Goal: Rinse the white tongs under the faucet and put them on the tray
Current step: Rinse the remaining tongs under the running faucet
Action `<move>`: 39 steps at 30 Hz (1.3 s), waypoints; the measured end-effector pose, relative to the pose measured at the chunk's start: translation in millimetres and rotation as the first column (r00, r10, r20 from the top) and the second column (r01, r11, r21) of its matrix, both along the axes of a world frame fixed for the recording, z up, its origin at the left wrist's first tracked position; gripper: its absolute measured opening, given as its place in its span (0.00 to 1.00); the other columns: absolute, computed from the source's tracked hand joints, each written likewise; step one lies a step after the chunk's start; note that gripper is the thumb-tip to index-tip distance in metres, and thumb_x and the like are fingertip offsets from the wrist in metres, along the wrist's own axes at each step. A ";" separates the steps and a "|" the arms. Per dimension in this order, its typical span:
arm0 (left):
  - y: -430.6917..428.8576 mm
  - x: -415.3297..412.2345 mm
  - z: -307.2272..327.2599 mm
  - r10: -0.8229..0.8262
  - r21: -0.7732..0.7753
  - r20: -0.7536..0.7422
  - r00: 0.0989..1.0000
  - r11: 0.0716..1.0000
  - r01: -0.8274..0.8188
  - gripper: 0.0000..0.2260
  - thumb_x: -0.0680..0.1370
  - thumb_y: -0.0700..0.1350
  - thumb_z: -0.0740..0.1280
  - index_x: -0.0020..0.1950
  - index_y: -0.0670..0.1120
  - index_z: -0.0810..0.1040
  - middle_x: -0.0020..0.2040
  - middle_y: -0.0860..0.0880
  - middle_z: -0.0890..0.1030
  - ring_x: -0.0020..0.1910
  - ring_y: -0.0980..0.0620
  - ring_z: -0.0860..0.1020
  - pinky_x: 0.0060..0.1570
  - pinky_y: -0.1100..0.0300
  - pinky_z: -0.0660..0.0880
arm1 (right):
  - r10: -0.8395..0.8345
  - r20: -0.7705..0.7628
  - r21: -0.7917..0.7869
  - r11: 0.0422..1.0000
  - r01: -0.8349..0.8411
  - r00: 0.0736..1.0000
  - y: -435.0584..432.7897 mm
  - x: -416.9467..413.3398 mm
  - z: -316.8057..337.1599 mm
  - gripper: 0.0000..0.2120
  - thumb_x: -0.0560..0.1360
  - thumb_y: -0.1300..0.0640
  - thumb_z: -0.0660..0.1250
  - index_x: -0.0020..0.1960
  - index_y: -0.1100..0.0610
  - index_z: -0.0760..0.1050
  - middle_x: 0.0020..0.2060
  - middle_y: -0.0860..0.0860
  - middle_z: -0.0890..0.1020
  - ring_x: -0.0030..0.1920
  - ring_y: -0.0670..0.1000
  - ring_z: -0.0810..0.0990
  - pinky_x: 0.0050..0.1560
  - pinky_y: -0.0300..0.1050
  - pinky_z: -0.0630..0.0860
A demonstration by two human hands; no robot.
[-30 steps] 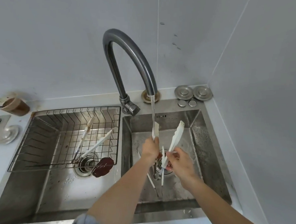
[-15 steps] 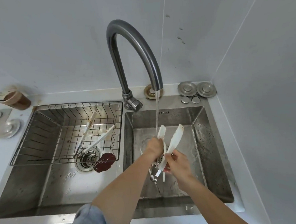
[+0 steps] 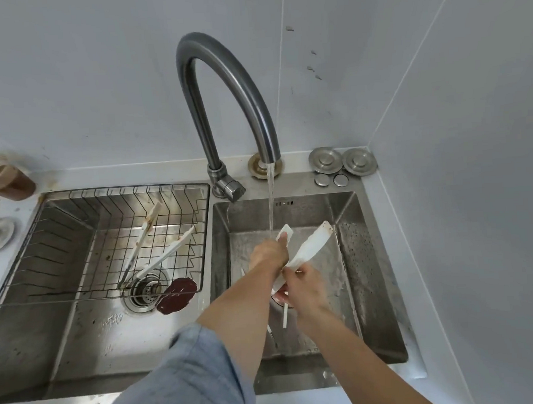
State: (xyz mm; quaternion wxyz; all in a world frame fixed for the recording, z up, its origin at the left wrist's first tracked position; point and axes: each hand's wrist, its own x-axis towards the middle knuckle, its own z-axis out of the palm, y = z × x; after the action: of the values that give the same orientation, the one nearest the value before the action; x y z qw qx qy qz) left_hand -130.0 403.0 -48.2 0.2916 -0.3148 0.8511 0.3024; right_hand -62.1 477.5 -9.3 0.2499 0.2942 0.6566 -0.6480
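- The white tongs (image 3: 308, 250) sat at centre right of the frame, over the right sink basin (image 3: 371, 289), long axis slanting from lower left to upper right, tips pointing up-right.
- My left hand (image 3: 269, 252) gripped one arm under the faucet (image 3: 229, 105) stream.
- My right hand (image 3: 305, 288) gripped the hinge end.
- The wire tray (image 3: 45, 244) sat at left.

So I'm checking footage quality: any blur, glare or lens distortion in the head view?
Head view: wide-angle bending bows the wall tile seams; the blue sleeve at the bottom is soft with blur; the faucet carries a bright sheen; light is flat, shadows faint; white tongs stay fairly sharp.
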 end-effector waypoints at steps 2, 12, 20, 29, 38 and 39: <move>2.1 -2.6 10.5 0.003 0.056 -0.014 1.000 0.998 -0.002 0.30 0.82 0.58 0.42 0.70 0.38 0.68 0.68 0.36 0.72 0.67 0.39 0.71 0.66 0.49 0.68 | -0.027 0.012 0.014 1.000 0.026 1.000 0.6 -1.4 1.4 0.05 0.77 0.63 0.61 0.45 0.62 0.75 0.41 0.61 0.82 0.39 0.55 0.82 0.35 0.44 0.79; -18.1 24.7 25.4 0.624 0.838 0.174 0.762 0.313 -0.447 0.12 0.81 0.52 0.61 0.44 0.44 0.71 0.27 0.49 0.72 0.20 0.54 0.66 0.22 0.64 0.66 | -0.121 0.168 -0.119 0.983 0.142 0.978 16.7 -5.5 -6.7 0.11 0.80 0.68 0.52 0.44 0.67 0.71 0.32 0.60 0.74 0.29 0.54 0.72 0.30 0.45 0.71; -11.6 24.0 20.8 0.637 0.707 0.337 0.693 0.316 -0.633 0.22 0.82 0.58 0.52 0.34 0.46 0.65 0.20 0.53 0.63 0.15 0.57 0.59 0.18 0.68 0.57 | -0.135 0.251 -0.159 0.971 0.179 0.959 21.1 3.1 -12.0 0.10 0.79 0.68 0.53 0.50 0.70 0.72 0.33 0.62 0.75 0.32 0.56 0.74 0.34 0.47 0.75; -11.4 14.3 20.1 0.690 0.834 0.392 0.608 0.011 -0.551 0.13 0.83 0.48 0.52 0.44 0.42 0.69 0.26 0.49 0.70 0.21 0.54 0.68 0.23 0.65 0.68 | -0.170 0.277 -0.238 0.941 0.239 0.946 34.8 -12.0 -15.2 0.08 0.79 0.65 0.56 0.47 0.68 0.72 0.37 0.61 0.75 0.34 0.54 0.74 0.32 0.45 0.75; -10.7 -9.8 36.5 0.644 0.664 0.277 0.713 0.409 -0.626 0.25 0.77 0.66 0.58 0.32 0.47 0.64 0.18 0.53 0.62 0.14 0.57 0.58 0.20 0.65 0.56 | -0.120 0.202 -0.291 0.940 0.176 0.972 23.5 -11.1 -4.8 0.09 0.80 0.67 0.53 0.44 0.67 0.70 0.37 0.62 0.75 0.37 0.56 0.75 0.38 0.48 0.76; -9.6 -12.4 33.9 0.648 0.652 0.269 0.713 0.423 -0.630 0.25 0.77 0.66 0.55 0.31 0.47 0.63 0.20 0.52 0.62 0.14 0.56 0.58 0.20 0.66 0.56 | -0.110 0.192 -0.280 0.946 0.161 0.975 24.1 -11.9 -4.6 0.10 0.80 0.67 0.53 0.44 0.67 0.70 0.37 0.61 0.76 0.37 0.56 0.76 0.38 0.47 0.77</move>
State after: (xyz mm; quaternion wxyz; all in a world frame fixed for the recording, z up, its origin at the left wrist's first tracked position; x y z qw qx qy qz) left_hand -142.4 393.4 -14.3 0.2411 -0.4732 0.4868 0.6935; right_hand -74.0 501.6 -13.9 0.3018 0.3537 0.5068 -0.7259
